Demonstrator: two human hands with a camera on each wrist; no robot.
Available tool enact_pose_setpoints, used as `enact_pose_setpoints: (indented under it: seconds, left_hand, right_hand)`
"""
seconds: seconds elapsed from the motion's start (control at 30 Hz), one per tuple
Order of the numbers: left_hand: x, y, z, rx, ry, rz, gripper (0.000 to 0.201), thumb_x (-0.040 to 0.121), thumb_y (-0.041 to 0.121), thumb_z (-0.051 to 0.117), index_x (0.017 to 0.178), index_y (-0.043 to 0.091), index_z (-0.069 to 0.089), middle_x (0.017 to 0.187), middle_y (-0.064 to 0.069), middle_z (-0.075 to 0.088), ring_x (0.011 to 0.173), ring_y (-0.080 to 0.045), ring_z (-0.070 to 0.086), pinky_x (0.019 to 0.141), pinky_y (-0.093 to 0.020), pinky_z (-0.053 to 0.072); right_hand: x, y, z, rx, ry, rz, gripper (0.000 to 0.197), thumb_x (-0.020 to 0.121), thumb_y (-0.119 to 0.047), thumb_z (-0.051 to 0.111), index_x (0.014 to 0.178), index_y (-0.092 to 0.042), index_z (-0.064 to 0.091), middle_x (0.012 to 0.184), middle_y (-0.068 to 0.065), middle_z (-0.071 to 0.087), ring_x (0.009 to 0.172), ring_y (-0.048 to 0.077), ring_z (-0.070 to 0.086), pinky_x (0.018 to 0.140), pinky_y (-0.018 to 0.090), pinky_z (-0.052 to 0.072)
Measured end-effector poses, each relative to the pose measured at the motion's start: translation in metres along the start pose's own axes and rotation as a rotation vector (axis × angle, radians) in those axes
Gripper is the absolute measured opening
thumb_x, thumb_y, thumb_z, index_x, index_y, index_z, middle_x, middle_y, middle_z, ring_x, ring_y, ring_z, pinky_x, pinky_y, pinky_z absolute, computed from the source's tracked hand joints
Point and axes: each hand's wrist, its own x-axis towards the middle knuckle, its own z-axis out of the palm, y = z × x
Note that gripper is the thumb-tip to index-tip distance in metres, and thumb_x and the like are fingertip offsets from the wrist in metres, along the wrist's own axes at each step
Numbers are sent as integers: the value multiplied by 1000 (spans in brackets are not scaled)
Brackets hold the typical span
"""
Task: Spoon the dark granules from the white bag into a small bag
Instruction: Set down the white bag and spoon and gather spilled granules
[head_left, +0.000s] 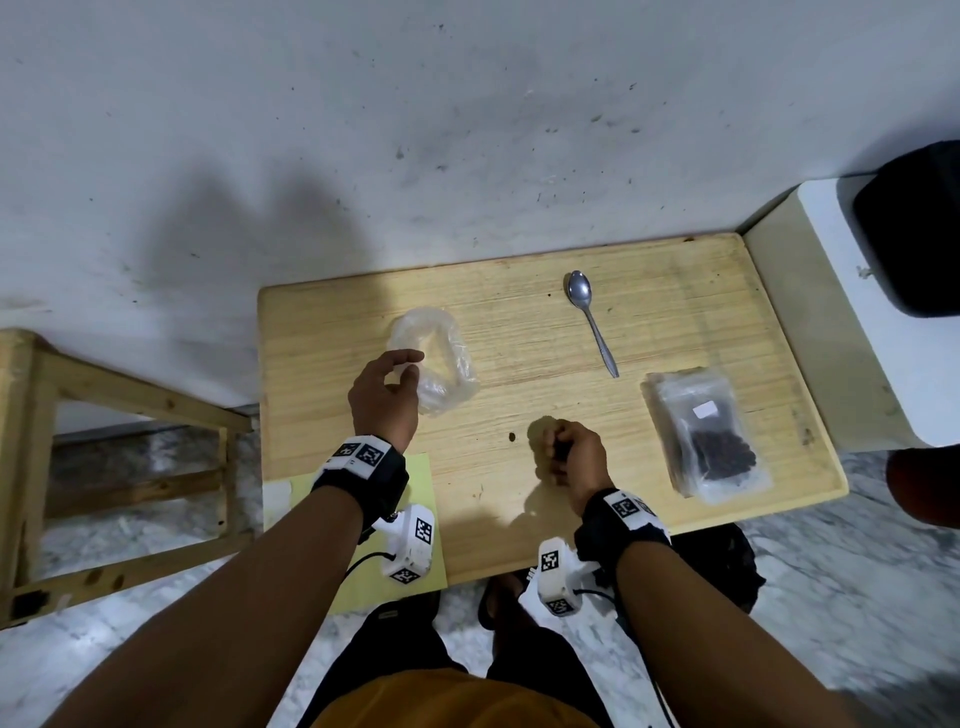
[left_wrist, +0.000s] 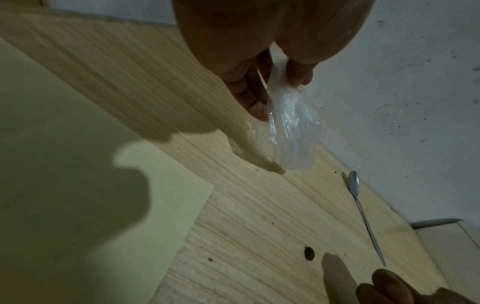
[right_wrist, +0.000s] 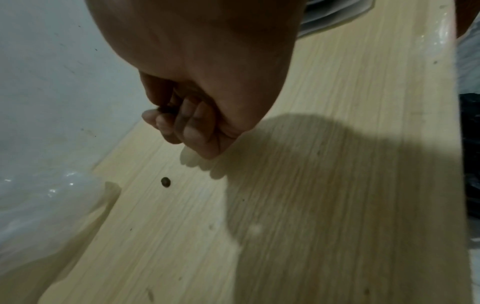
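The left hand (head_left: 385, 396) pinches the near edge of the small clear bag (head_left: 435, 364) between thumb and fingers, probably to lift its mouth and keep it steady for filling; in the left wrist view the film hangs from the fingertips (left_wrist: 255, 107) down to the worktop (head_left: 524, 509). Taking the spoon (head_left: 591, 318) as the landmark: the small bag lies well to its left, and the white bag (head_left: 702, 431) sits just off its handle end, to the right and nearer the person, flat on its back with the dark granules (head_left: 721, 453) settled at its near end, so nothing spills while it waits. The spoon itself lies untouched, bowl toward the wall. The right hand (head_left: 571, 457) rests nearer than the spoon, fingers curled tight around something small and dark, likely a stray granule or two picked off the wood; one loose granule (right_wrist: 165, 182) sits just beyond its knuckles. I judge scooping has not started: the spoon must be taken up first
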Motion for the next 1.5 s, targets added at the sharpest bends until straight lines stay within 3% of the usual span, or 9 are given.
enact_pose_setpoints:
  seconds: [0.23,0.43,0.6,0.73,0.83,1.07,1.17,1.37,1.5]
  left_hand:
    - [-2,0,0,-5,5,1,22,94,12,58,93,30,72,111,1,68,61,-20,58,55,-17,48]
    - [-1,-3,-3,-1,4,-8,21,94,12,57,95,26,73,100,-9,71,61,-27,59,47,-9,40]
    - [-1,-5,-8,12,-9,-5,22,94,11,57,94,27,72,99,-7,69,53,-17,53,46,-9,39]
    - [-1,-5,-11,1,-23,-7,22,94,10,57,94,26,73,94,-5,70,61,-29,57,45,-10,39]
    - [-1,-4,-11,1,-30,0,22,93,10,58,93,27,73,104,-2,70,65,-32,62,47,-9,40]
    - [0,-2,-10,14,-62,30,23,94,11,58,92,28,72,102,-4,69,63,-32,61,47,-9,39]
    - [-1,-1,-6,50,-82,55,23,94,12,58,92,29,72,112,-4,69,49,-10,55,48,-5,37]
    - [-19,10,9,104,-203,137,23,95,13,57,93,29,73,93,2,64,58,-4,53,53,-6,40]
    - [-39,13,31,46,-298,169,24,94,10,59,90,30,72,78,16,60,62,-14,55,66,-37,55]
  right_hand:
    - [7,0,11,-338,45,-190,25,83,-11,63,60,-15,72,71,-5,74,68,14,66,61,26,51]
    - [11,18,18,-627,114,-328,21,70,-31,88,83,-24,73,57,-10,57,50,-2,51,58,5,43]
    - [7,18,24,-746,130,-372,11,79,-22,80,85,-16,73,72,-4,72,67,7,64,73,21,50]
    - [8,18,25,-894,98,-404,7,88,-18,69,85,-23,66,63,-25,57,62,-14,56,68,13,40]
    - [7,20,26,-964,81,-427,4,93,-18,62,93,-18,66,74,-16,61,76,6,60,73,21,42]
    - [-6,4,25,-310,117,-225,38,101,-19,49,64,-23,58,55,-10,52,57,18,46,51,24,34]
    - [-16,-6,20,63,109,-39,35,98,-21,46,66,-16,56,52,-4,44,39,13,33,41,23,26]
    - [-28,-3,-3,-99,108,-215,31,94,-12,63,65,-10,52,50,-10,48,47,17,27,47,24,26]
    - [-41,8,-32,-187,161,-299,34,90,-12,71,59,-14,56,47,-11,48,43,14,33,43,24,32]
